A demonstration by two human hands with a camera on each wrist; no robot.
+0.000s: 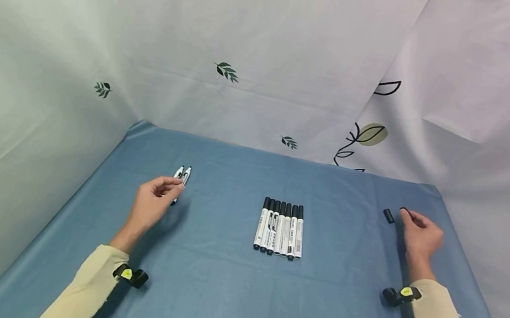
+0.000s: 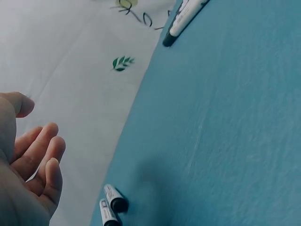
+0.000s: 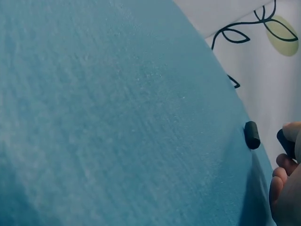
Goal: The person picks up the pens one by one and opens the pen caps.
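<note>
At the left, my left hand point(image 1: 154, 201) hovers over two white markers point(image 1: 186, 174) lying side by side on the cloth, their far ends without black caps. The left wrist view shows thumb and fingers apart with nothing between them, and the markers' black rear ends point(image 2: 120, 205) below. Far to the right, my right hand point(image 1: 424, 238) pinches a small black marker cap point(image 3: 285, 143) between thumb and fingers, partly hidden by them. A second black cap point(image 1: 389, 216) lies on the cloth just left of that hand.
Several capped white markers point(image 1: 279, 233) lie in a neat row mid-table, black caps pointing away. A blue cloth point(image 1: 231, 301) covers the table. White printed curtains point(image 1: 274, 44) hang behind and at both sides. Each wrist wears a small black camera point(image 1: 131, 275).
</note>
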